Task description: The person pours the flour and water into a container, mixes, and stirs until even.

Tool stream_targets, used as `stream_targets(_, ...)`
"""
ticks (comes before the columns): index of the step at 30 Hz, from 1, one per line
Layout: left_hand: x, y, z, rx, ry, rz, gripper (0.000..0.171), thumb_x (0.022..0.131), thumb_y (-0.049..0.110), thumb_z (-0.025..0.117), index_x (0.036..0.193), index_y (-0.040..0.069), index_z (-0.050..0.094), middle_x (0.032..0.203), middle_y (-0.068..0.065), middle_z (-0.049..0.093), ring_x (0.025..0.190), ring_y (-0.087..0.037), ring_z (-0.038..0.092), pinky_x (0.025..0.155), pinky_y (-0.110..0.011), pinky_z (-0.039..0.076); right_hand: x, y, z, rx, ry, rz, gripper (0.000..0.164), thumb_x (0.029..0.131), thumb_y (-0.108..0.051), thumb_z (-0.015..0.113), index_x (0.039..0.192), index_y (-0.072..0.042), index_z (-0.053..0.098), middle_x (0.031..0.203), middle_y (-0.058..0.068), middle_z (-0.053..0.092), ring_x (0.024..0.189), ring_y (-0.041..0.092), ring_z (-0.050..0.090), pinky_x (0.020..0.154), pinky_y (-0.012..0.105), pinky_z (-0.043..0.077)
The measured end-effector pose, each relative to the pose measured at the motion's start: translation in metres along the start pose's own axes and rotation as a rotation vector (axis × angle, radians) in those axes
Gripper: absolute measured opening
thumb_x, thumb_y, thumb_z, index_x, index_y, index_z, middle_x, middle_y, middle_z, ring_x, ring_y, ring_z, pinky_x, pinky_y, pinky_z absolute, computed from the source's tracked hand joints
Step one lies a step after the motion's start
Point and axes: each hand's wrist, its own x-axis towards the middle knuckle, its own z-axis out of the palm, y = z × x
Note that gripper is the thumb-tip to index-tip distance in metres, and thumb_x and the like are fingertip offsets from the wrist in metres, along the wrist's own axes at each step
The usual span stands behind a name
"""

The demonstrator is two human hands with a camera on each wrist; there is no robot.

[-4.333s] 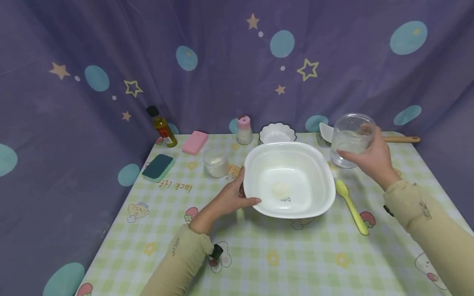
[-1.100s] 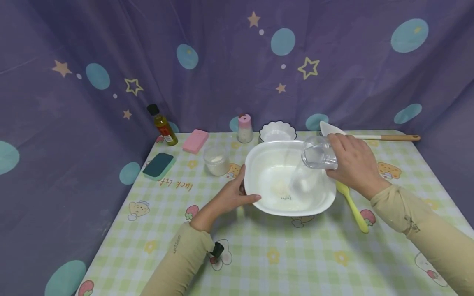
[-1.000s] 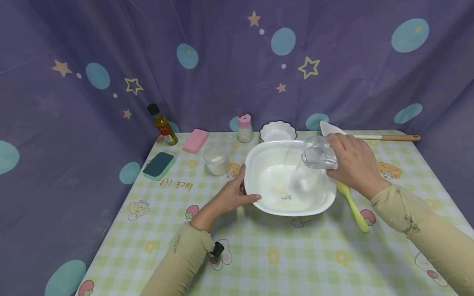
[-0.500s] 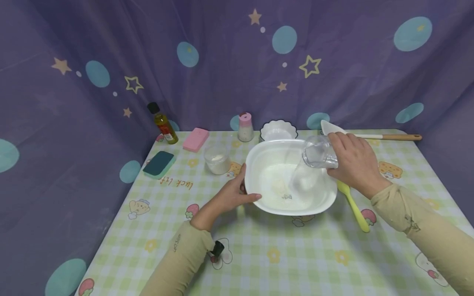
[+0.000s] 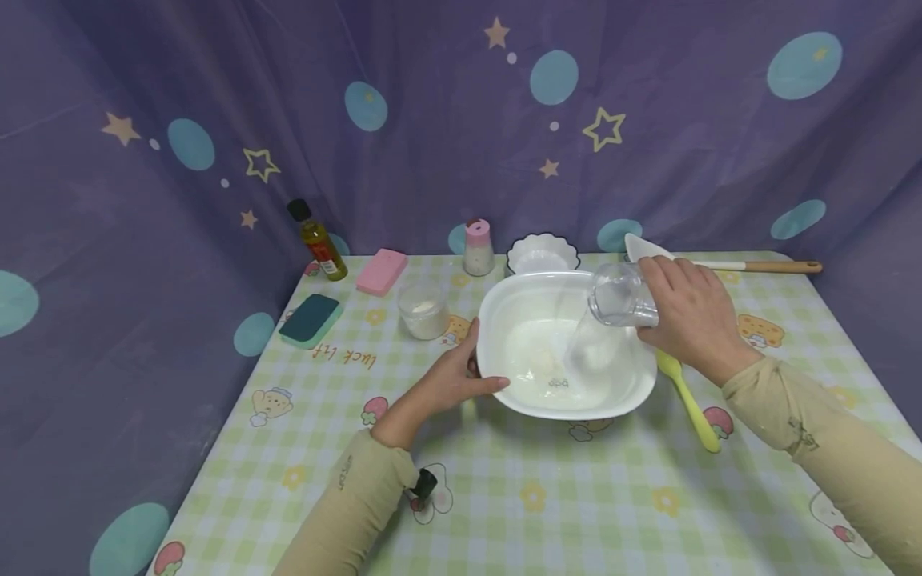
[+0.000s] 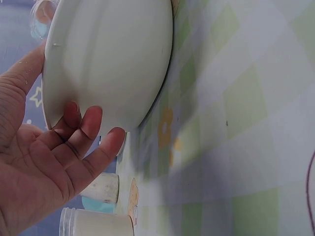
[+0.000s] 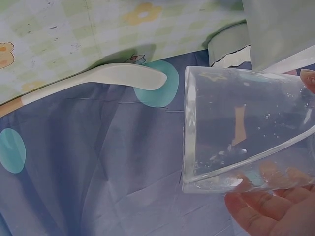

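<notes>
- We hold the white basin (image 5: 515, 312) at its left rim with our left grip (image 5: 450, 378).
- Our right grip (image 5: 690, 318) tilts a clear cup (image 5: 621, 296) over the basin.
- On the checkered tabletop (image 5: 598, 528) we see a yellow spoon (image 5: 693, 406) right of the basin, a scalloped bowl (image 5: 543, 254) behind it.
- Leftward we see a jar (image 5: 423, 316), pink sponge (image 5: 382, 272) and bottle (image 5: 318, 242).

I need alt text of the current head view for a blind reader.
The right hand holds a clear cup tilted over a white basin, liquid streaming in; the left hand grips the basin's edge. Around it on a checked tablecloth are a yellow spoon, a jar of white powder, a pink-topped shaker and a scalloped bowl.
</notes>
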Motion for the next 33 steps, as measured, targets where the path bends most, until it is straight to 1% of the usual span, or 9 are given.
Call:
stream_targets(4,0.0004,-0.0001,0.0001,-0.004,0.001,0.001,0.111,0.084,0.023,0.079,0.158,0.019,-0.003,0.114,-0.019,0.064,0.086,-0.018,0.065,0.076,-0.033,0.053,-0.0005,0.0000,0.0000,-0.004,0.003,-0.001,0.096,0.048,-0.017,0.092,0.129,0.006,0.045,0.117,0.027,0.055,0.100,0.047,0.053,0.084,0.057,0.044)
stream_targets(12,0.0005,-0.0011,0.0005,-0.016,-0.003,0.012,0.110,0.084,0.022,0.078,0.158,0.019,-0.003,0.116,-0.022,0.063,0.086,-0.019,0.065,0.075,-0.033,0.053,-0.0014,0.0005,-0.0002,-0.004,0.014,-0.011,0.095,0.048,-0.017,0.092,0.128,0.006,0.046,0.117,0.027,0.055,0.101,0.047,0.053,0.086,0.058,0.043)
stream_targets(27,-0.0004,0.0005,-0.0005,0.003,-0.006,0.001,0.109,0.085,0.024,0.077,0.158,0.019,-0.003,0.115,-0.022,0.064,0.087,-0.018,0.065,0.076,-0.033,0.052,-0.0010,0.0034,0.0004,-0.014,0.038,-0.026,0.095,0.047,-0.016,0.092,0.127,0.006,0.046,0.116,0.026,0.055,0.100,0.047,0.052,0.085,0.057,0.042)
stream_targets(33,-0.0005,0.0021,-0.0010,0.015,-0.007,-0.002,0.109,0.085,0.022,0.078,0.158,0.019,-0.004,0.115,-0.022,0.064,0.087,-0.018,0.065,0.076,-0.033,0.052,-0.0008,0.0041,-0.0001,-0.016,0.042,-0.030,0.094,0.047,-0.016,0.092,0.126,0.006,0.047,0.116,0.026,0.055,0.100,0.047,0.052,0.086,0.058,0.042)
